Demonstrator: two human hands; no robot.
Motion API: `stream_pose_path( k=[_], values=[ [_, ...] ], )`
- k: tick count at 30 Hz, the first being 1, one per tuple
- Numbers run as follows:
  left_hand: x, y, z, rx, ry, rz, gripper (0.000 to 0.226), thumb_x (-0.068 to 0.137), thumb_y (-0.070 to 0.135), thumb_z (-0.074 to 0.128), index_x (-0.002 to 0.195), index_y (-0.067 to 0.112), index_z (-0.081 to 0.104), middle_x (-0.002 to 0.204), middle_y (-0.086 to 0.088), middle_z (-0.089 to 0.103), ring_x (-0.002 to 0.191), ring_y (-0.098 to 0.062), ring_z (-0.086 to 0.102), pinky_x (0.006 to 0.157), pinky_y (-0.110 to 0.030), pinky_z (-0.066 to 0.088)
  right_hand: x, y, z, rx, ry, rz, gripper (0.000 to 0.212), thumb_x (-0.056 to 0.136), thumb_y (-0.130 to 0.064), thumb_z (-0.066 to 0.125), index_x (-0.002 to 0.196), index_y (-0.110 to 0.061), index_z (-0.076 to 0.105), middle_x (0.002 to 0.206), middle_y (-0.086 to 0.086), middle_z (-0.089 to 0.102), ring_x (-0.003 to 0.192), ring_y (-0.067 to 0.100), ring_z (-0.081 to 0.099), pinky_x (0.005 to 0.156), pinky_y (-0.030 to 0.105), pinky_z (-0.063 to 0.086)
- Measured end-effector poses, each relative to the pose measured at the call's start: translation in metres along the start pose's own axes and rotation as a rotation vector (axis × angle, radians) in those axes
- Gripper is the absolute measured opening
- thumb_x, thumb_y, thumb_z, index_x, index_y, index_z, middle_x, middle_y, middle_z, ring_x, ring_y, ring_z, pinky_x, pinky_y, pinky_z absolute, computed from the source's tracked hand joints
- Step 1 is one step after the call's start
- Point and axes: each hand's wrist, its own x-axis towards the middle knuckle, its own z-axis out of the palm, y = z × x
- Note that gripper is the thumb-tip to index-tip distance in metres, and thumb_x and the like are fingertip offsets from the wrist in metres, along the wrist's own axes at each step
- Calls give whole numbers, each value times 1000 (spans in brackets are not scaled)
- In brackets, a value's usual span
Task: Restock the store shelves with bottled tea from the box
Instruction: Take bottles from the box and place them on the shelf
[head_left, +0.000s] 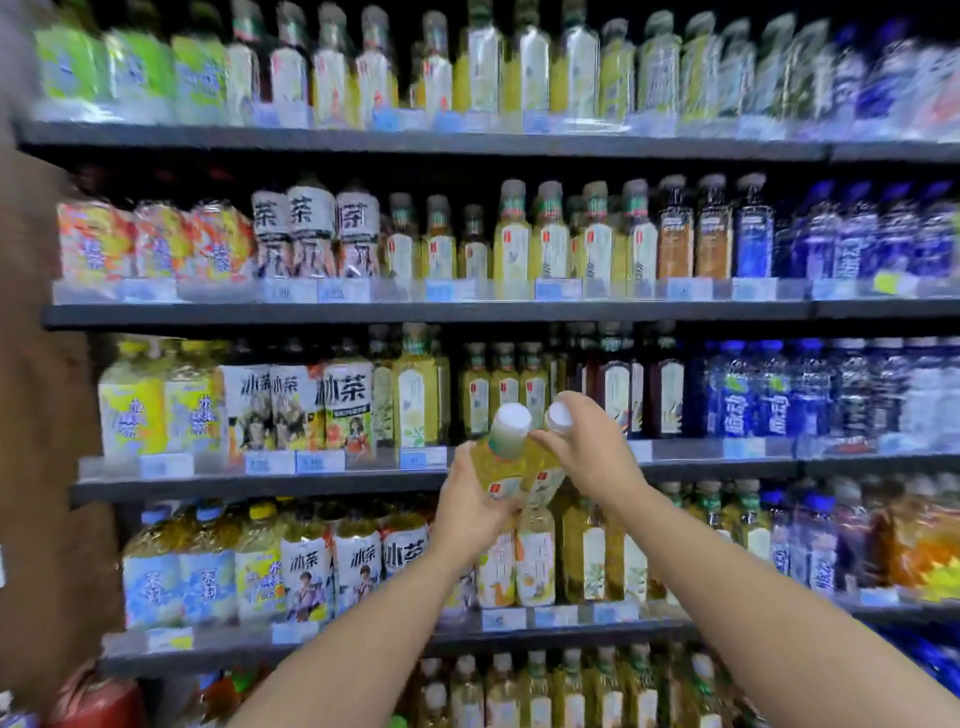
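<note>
Two yellow tea bottles with white caps are raised in front of the third shelf (260, 480). My left hand (470, 506) grips the body of the left bottle (501, 457) from below. My right hand (589, 449) holds the right bottle (545, 480) by its neck, fingers around the cap (560, 415). Both bottles lean toward each other and touch. Behind them stand similar yellow tea bottles (504, 389) in a row on the shelf. The box is not in view.
Several dark shelves are packed with bottled tea, with blue water bottles (769, 395) at the right. Price tags (319, 461) line the shelf fronts. A brown wall or panel (47, 415) runs down the left side. A red object (98, 701) sits low at the left.
</note>
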Motion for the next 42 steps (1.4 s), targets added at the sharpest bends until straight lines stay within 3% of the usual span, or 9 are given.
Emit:
stream_pose_path(
  k=[3, 9, 18, 24, 29, 32, 35, 37, 42],
  values=[
    [41, 16, -5, -39, 24, 41, 73, 73, 29, 89, 127, 32, 39, 117, 11, 59, 103, -5, 59, 84, -22, 48, 39, -6, -10, -8, 49, -12, 55, 87, -46, 69, 131, -18, 51, 127, 1, 59, 115, 23, 56, 94, 37, 46],
    [113, 8, 4, 2, 63, 37, 77, 72, 21, 88, 132, 25, 41, 117, 6, 61, 102, -13, 59, 80, -25, 43, 90, 15, 7, 7, 32, -46, 55, 91, -40, 66, 138, -20, 44, 139, -1, 50, 121, 24, 53, 99, 38, 45],
    [196, -8, 28, 81, -119, -123, 79, 70, 31, 91, 128, 14, 40, 114, -1, 64, 105, -21, 64, 87, -33, 52, 157, 56, 56, -35, -3, 59, 47, 96, -39, 58, 136, -20, 44, 128, 8, 53, 109, 29, 57, 85, 37, 47],
    [226, -45, 58, 54, -273, -227, 38, 73, 28, 89, 105, 21, 70, 98, 4, 75, 92, -14, 72, 90, -42, 59, 188, 84, 83, 1, -8, 132, 57, 94, -35, 62, 143, -20, 37, 134, 15, 54, 120, 34, 54, 94, 40, 47],
    [232, -53, 65, 84, -266, -210, 27, 83, 28, 82, 99, 29, 61, 108, 2, 72, 99, -15, 69, 92, -37, 57, 182, 100, 105, 48, 56, 147, 64, 98, -32, 56, 151, -32, 21, 135, 14, 54, 108, 33, 61, 84, 39, 52],
    [229, -54, 66, 205, -250, -192, 29, 87, 35, 77, 108, 18, 67, 109, 0, 72, 98, -16, 69, 86, -32, 57, 175, 98, 107, 0, 28, 130, 68, 100, -25, 48, 153, -36, 8, 137, 12, 49, 98, 29, 63, 75, 40, 55],
    [220, -52, 62, 332, -227, -190, 39, 86, 42, 77, 115, 17, 68, 106, 0, 73, 91, -15, 70, 83, -36, 60, 154, 98, 107, -84, -17, 96, 73, 101, -27, 46, 154, -36, -3, 153, 10, 31, 112, 29, 57, 79, 41, 54],
    [213, -48, 57, 395, -216, -173, 44, 87, 46, 72, 122, 19, 65, 108, 0, 71, 93, -16, 69, 84, -40, 60, 140, 100, 107, -168, -62, 96, 68, 102, -33, 44, 154, -37, 1, 160, 12, 20, 124, 30, 52, 88, 42, 53],
    [194, -26, 43, 469, -218, -104, 45, 98, 43, 57, 135, 17, 55, 119, -6, 67, 102, -24, 64, 89, -42, 55, 122, 93, 102, -329, -306, 137, 52, 104, -43, 31, 152, -44, 11, 159, 20, 19, 120, 35, 56, 89, 43, 51]
  ],
)
